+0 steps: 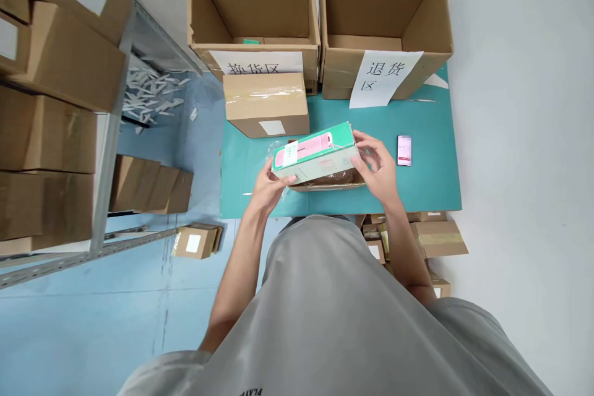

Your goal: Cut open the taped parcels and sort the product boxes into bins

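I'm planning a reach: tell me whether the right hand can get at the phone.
Probably yes: nothing shows between the right hand and the phone, though that hand is holding the green box.

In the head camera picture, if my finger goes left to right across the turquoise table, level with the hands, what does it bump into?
Left hand → green-and-white cardboard box with a pink picture → right hand → small rectangular phone with a pinkish screen.
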Demonstrator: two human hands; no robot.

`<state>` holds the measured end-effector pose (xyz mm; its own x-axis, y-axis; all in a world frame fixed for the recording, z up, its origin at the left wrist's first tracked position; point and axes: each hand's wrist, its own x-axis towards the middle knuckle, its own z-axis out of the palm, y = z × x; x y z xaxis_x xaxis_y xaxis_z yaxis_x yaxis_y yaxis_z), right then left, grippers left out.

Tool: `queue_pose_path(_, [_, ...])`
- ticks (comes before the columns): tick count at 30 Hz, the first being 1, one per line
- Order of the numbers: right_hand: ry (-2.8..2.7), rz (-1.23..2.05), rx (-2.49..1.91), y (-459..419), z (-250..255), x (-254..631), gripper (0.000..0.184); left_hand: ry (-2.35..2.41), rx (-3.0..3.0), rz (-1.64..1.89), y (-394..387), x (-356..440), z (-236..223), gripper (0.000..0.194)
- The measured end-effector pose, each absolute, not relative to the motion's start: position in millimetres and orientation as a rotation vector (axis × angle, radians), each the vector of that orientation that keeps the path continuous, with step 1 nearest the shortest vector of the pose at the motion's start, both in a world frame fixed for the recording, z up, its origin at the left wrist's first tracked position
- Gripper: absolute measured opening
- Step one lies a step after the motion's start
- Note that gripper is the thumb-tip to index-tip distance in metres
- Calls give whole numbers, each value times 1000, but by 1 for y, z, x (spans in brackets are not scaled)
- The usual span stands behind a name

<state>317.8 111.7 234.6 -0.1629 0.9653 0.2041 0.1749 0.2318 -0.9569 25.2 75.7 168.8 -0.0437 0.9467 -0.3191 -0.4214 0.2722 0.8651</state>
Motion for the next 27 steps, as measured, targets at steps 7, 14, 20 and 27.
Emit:
queue_pose_path(7, [-1594, 1060, -1098, 144, 224, 307, 62, 1184, 485, 1134, 55, 39, 174, 87])
queue_pose_path(14, [-1628, 1054, -1174, 183, 210, 287, 73, 967, 318, 1034, 46, 68, 191, 67])
queue_pose_path(20, [-1619, 1008, -1195, 192, 200, 277, 75, 836, 135, 1000, 47, 69, 194, 48])
queue_pose_path(27, [-1597, 1007, -1170, 189, 199, 284, 76, 1016, 307, 1124, 48, 72, 190, 61])
